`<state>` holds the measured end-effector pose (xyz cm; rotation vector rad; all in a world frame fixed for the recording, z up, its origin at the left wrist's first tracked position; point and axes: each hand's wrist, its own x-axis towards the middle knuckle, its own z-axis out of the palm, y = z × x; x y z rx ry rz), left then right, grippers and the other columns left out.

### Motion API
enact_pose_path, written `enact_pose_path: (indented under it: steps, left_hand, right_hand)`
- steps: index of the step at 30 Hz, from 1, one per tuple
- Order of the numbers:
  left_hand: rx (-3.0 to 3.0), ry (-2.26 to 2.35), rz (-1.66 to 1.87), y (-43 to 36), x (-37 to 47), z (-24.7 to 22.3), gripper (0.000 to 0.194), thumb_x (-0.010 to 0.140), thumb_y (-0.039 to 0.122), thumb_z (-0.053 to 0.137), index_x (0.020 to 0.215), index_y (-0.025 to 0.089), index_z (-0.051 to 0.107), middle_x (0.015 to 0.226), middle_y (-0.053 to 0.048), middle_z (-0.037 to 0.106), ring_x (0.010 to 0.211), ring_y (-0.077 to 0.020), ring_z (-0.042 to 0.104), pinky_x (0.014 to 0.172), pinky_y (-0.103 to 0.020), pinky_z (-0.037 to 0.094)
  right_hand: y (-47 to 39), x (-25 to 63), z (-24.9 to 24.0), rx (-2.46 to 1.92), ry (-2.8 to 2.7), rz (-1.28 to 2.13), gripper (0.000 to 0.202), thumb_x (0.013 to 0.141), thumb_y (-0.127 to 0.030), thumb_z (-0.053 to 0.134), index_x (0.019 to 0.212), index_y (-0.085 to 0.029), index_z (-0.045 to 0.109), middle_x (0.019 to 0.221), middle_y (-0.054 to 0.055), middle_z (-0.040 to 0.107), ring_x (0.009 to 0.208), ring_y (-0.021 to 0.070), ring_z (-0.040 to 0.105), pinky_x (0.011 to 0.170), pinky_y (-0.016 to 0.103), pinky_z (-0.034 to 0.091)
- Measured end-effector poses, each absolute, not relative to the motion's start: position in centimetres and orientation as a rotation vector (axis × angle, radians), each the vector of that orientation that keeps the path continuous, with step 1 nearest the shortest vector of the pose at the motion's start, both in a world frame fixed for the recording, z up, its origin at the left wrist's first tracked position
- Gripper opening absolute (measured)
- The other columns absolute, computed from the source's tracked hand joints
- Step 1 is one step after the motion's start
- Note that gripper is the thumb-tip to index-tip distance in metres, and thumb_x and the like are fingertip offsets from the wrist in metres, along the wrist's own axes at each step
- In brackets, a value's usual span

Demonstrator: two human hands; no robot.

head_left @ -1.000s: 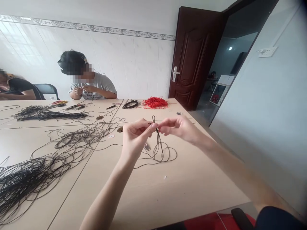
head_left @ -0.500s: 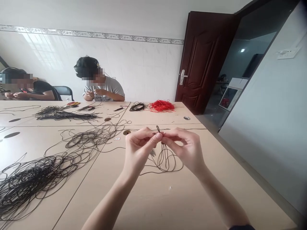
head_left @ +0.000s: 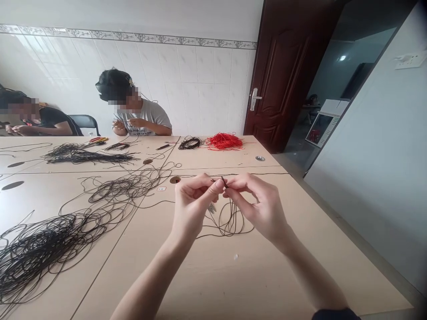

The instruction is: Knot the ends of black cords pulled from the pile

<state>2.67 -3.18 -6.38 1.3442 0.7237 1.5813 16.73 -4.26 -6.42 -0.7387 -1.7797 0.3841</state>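
Above the table, my left hand (head_left: 196, 200) and my right hand (head_left: 258, 202) meet fingertip to fingertip. Both pinch a thin black cord (head_left: 232, 218) between thumb and forefinger. A short end of it sticks up between the fingertips, and another short end shows by the left forefinger. Below the hands several strands hang and spread into loose loops near the tabletop. Part of a small greyish pointed tool (head_left: 212, 208) shows behind my left hand. Whatever knot or crossing lies between the fingertips is mostly hidden.
A big tangle of black cord (head_left: 40, 249) covers the table's left side. Farther back lie a black cord bundle (head_left: 90, 155), scissors (head_left: 96, 141), a black coil (head_left: 190, 142) and a red cord heap (head_left: 224, 141). Two people (head_left: 133, 111) sit across the table.
The upright loop above my fingertips has become a short sticking-up end. My hands stay pinched together. The view has tilted slightly down.
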Motion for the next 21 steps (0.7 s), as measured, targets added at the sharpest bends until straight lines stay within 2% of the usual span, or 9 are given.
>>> enact_pose_path:
  steps: [7, 12, 16, 21]
  left_hand:
    - [1.325, 0.734, 1.567, -2.8, 3.0, -6.5, 0.015, 0.069, 0.023, 0.072, 0.055, 0.019, 0.069, 0.05, 0.002, 0.05, 0.049, -0.0055, 0.042, 0.048, -0.02, 0.033]
    - [1.328, 0.733, 1.497, -2.5, 3.1, -6.8, 0.005, 0.07, 0.027, 0.071, 0.071, 0.023, 0.074, 0.053, 0.002, 0.053, 0.047, -0.0042, 0.042, 0.044, -0.019, 0.032]
    - [1.346, 0.698, 1.468, -2.6, 3.1, -6.8, 0.007, 0.07, 0.026, 0.071, 0.076, 0.026, 0.075, 0.055, 0.002, 0.056, 0.051, -0.0057, 0.048, 0.048, -0.019, 0.039]
    - [1.38, 0.59, 1.41, -3.0, 3.2, -6.3, 0.01, 0.071, 0.017, 0.07, 0.077, 0.023, 0.074, 0.069, -0.001, 0.063, 0.063, -0.0085, 0.057, 0.058, -0.02, 0.049]
  right_hand:
    - [-4.1, 16.7, -6.4, -0.72, -1.785, 0.279, 0.007, 0.083, -0.015, 0.054, 0.077, -0.018, 0.053, 0.089, 0.002, 0.067, 0.085, 0.0112, 0.063, 0.071, 0.021, 0.052]
    - [-4.3, 17.0, -6.5, -0.798, -1.773, 0.342, 0.007, 0.084, -0.016, 0.052, 0.077, -0.018, 0.053, 0.081, 0.002, 0.066, 0.096, 0.015, 0.062, 0.076, 0.024, 0.051]
    - [-4.6, 17.3, -6.5, -0.881, -1.742, 0.355, 0.006, 0.084, -0.02, 0.053, 0.079, -0.018, 0.055, 0.083, 0.001, 0.066, 0.09, 0.0139, 0.063, 0.07, 0.021, 0.051]
    - [-4.9, 17.7, -6.4, -0.939, -1.723, 0.264, 0.01, 0.083, -0.023, 0.055, 0.074, -0.017, 0.053, 0.087, 0.003, 0.066, 0.087, 0.0148, 0.063, 0.063, 0.021, 0.05]
